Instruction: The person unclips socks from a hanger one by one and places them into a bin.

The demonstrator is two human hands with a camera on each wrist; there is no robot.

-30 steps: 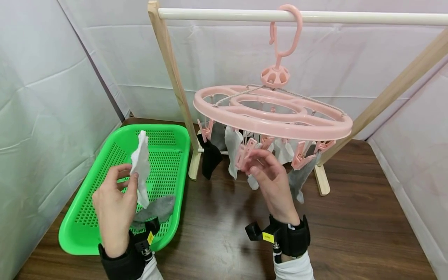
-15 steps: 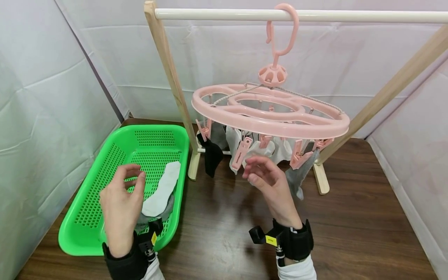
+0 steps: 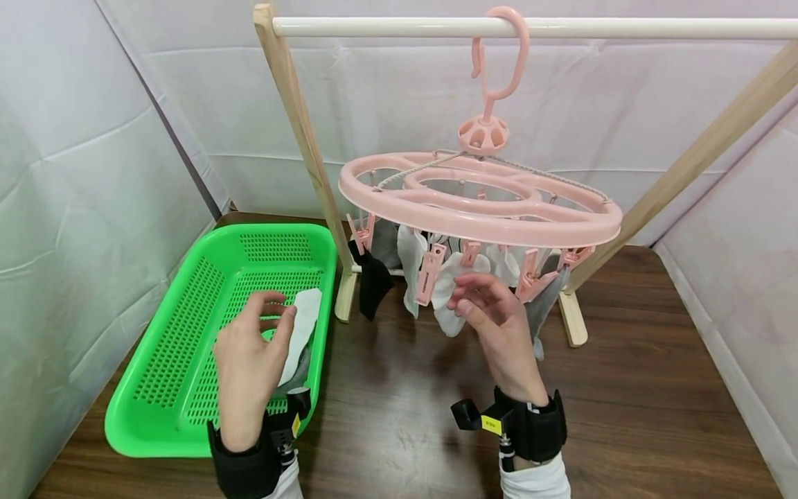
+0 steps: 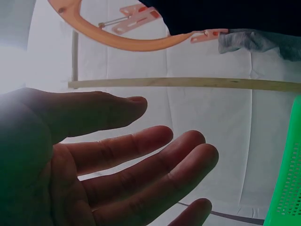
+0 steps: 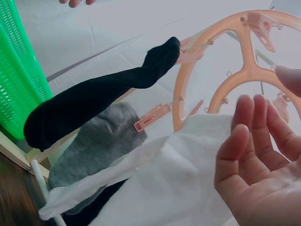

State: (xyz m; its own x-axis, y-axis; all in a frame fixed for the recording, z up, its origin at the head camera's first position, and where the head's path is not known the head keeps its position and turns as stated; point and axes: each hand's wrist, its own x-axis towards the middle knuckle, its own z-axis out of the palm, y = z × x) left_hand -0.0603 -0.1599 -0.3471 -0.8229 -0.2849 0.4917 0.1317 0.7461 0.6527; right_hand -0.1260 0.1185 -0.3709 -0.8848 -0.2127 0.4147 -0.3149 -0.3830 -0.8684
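Note:
Over the right side of the green basket [image 3: 165, 353], my left hand [image 3: 249, 367] hovers with loosely bent fingers and nothing in them. Below it a white sock [image 3: 304, 319] lies on a grey sock [image 3: 298, 378], both partly hidden by that hand. My right hand [image 3: 501, 339] is under the front rim of the pink round drying hanger [image 3: 486, 222], fingers relaxed and holding nothing. Its fingertips overlap a hanging white sock [image 3: 447, 305]. Just left of them a pink clip [image 3: 430, 274] dangles with no sock in it.
A black sock [image 5: 94, 101], a grey sock [image 5: 99, 146] and other socks hang from the hanger. Its hook [image 3: 514, 55] sits on a white rail [image 3: 386, 28] between wooden posts [image 3: 305, 132]. White cloth walls [image 3: 742, 277] surround the dark wooden table [image 3: 399, 430].
My left hand has let the white sock drop into the basket and moved right. The right hand has released the pink clip and shifted slightly right.

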